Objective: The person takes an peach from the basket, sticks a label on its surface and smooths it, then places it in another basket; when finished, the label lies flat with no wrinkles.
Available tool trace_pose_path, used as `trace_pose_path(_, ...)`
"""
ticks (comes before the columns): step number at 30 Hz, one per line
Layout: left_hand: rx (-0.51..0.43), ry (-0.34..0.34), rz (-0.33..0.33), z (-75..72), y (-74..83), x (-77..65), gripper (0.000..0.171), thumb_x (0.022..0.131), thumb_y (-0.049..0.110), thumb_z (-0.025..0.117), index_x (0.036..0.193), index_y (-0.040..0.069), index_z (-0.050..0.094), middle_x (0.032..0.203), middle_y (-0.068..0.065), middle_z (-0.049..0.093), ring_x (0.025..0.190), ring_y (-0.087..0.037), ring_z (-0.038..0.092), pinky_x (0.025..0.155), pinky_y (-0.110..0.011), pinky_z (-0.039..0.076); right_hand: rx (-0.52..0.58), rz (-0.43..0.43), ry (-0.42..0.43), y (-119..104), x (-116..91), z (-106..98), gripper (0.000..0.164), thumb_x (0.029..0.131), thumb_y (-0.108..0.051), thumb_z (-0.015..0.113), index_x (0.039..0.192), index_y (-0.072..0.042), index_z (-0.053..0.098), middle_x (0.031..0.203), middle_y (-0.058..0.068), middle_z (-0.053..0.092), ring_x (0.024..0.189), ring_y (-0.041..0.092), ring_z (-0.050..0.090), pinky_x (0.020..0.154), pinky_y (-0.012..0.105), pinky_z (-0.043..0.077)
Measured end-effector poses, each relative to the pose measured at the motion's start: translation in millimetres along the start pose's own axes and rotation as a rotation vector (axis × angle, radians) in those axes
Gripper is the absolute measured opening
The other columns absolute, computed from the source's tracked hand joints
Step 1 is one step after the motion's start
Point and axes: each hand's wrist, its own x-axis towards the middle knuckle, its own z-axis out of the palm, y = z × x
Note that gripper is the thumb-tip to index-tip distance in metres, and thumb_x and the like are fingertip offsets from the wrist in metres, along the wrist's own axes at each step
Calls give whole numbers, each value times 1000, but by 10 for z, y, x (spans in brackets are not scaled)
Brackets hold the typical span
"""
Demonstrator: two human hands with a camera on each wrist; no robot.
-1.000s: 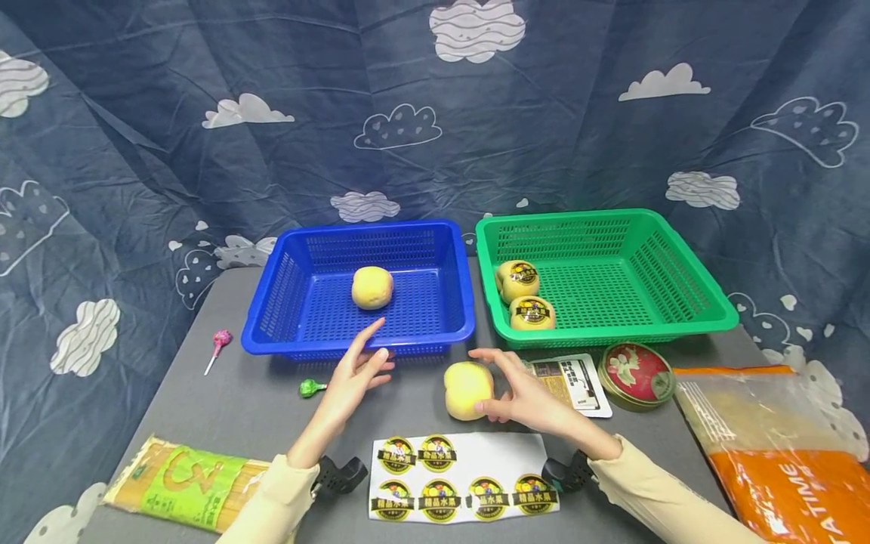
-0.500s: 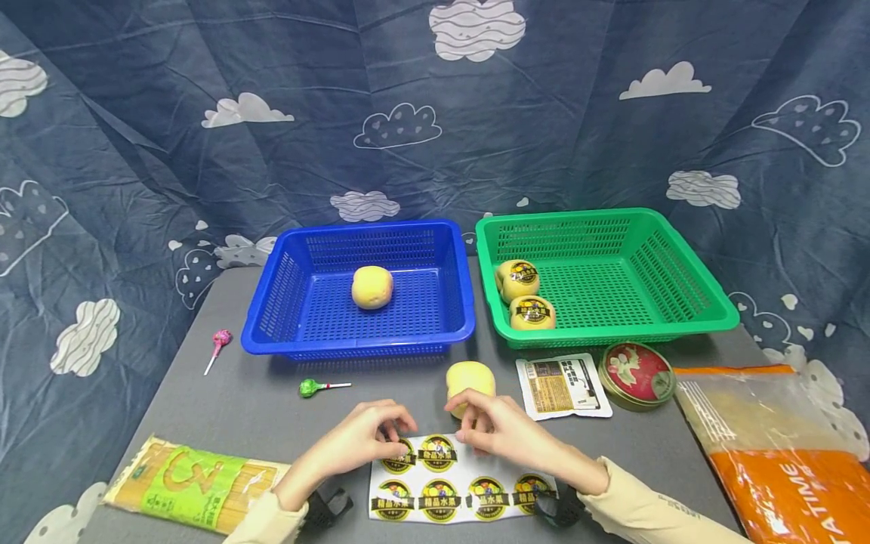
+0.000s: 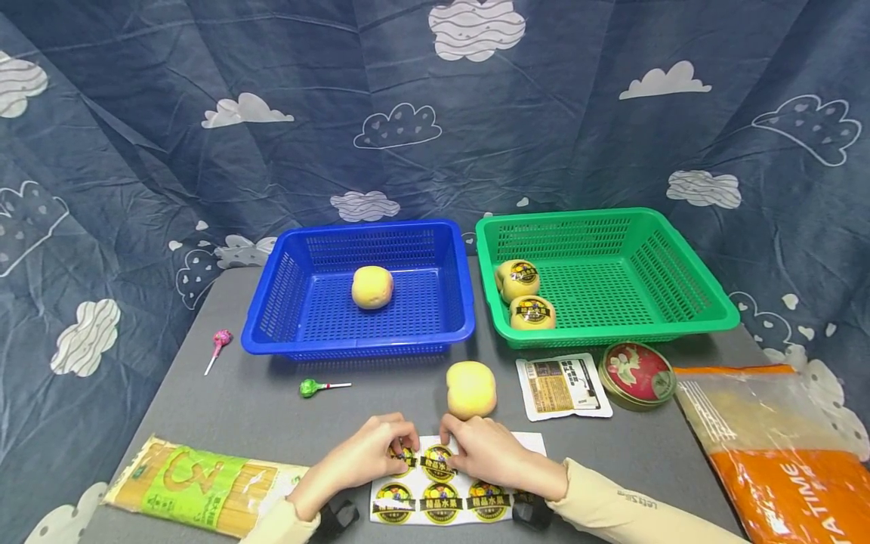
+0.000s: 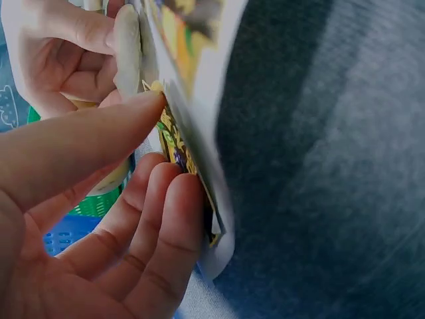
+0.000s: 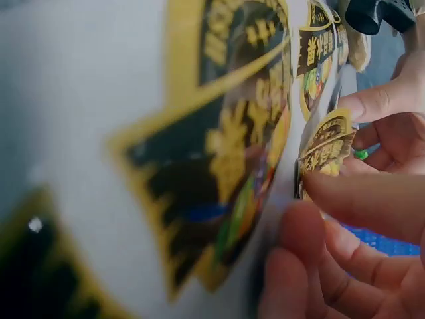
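A white sheet of round black-and-gold stickers [image 3: 440, 502] lies on the table in the head view. My left hand [image 3: 377, 449] pinches the sheet at its upper left sticker, thumb and fingertips close together. Just to the right, my right hand [image 3: 485, 452] has thumb and forefinger curled at the sheet's top edge, by another sticker [image 3: 437, 461]. In the left wrist view the sheet [image 4: 212, 106] stands bent up beside the fingers. The right wrist view shows a sticker [image 5: 329, 143] between both hands, its edge partly hidden. A yellow peach [image 3: 471, 389] sits right behind the right hand.
A blue basket [image 3: 360, 344] holds one peach [image 3: 372, 288]. Two stickered peaches [image 3: 532, 313] lie in the green basket [image 3: 612, 333]. Around the hands are noodles [image 3: 197, 487], lollipops [image 3: 309, 387], a flat packet [image 3: 564, 386], a red tin [image 3: 637, 374] and an orange bag [image 3: 788, 468].
My right hand has let go of the peach, leaving it on the table. Both hands have come down and toward me onto the sticker sheet, fingers closing at its top edge.
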Motion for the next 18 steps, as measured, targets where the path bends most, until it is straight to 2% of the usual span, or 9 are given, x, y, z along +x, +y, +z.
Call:
trace_pose_path(3, 0, 0, -2, 3, -3, -4, 25, 63, 0, 74, 81, 11, 61, 77, 5, 53, 68, -4, 51, 61, -15, 44, -15, -3, 19, -3, 10, 7, 19, 72, -12, 70, 76, -18, 52, 56, -14, 40, 49, 1, 39, 41, 20, 33)
trace_pose_path(6, -12, -4, 1, 1, -1, -11, 25, 64, 1, 74, 82, 11, 61, 78, 5, 53, 68, -3, 52, 61, -15, 45, 34, -28, 20, 6, 6, -16, 17, 71, -7, 66, 71, -18, 53, 55, -15, 41, 49, -1, 39, 43, 18, 33)
trace_pose_path(9, -32, -8, 9, -16, 6, -16, 24, 65, 1, 73, 84, 11, 61, 79, 4, 54, 68, -3, 52, 62, -15, 45, 158, -54, -7, 26, -9, -86, 16, 70, -3, 63, 69, -17, 54, 56, -15, 44, 49, -3, 41, 45, 16, 36)
trace_pose_path(13, -93, -10, 17, -70, 22, -8, 23, 69, 2, 72, 88, 10, 62, 81, 2, 57, 68, -4, 54, 61, -17, 47, 380, -26, -56, 44, -35, -278, 14, 70, 0, 60, 71, -14, 56, 56, -9, 53, 44, 2, 50, 41, 17, 39)
trace_pose_path(16, -158, 1, 11, -140, 51, 21, 22, 72, 2, 71, 92, 9, 62, 83, -2, 58, 69, -3, 54, 60, -18, 48, 483, 7, -14, 83, -41, -463, 14, 71, 2, 58, 73, -11, 55, 57, -1, 56, 41, 11, 53, 37, 20, 40)
trace_pose_path(18, -206, 22, 8, -198, 87, 54, 22, 74, 2, 69, 94, 8, 62, 85, -5, 59, 70, -4, 55, 60, -20, 49, 484, 17, 58, 136, -28, -573, 14, 71, 3, 57, 75, -10, 54, 57, 1, 56, 42, 13, 53, 38, 22, 42)
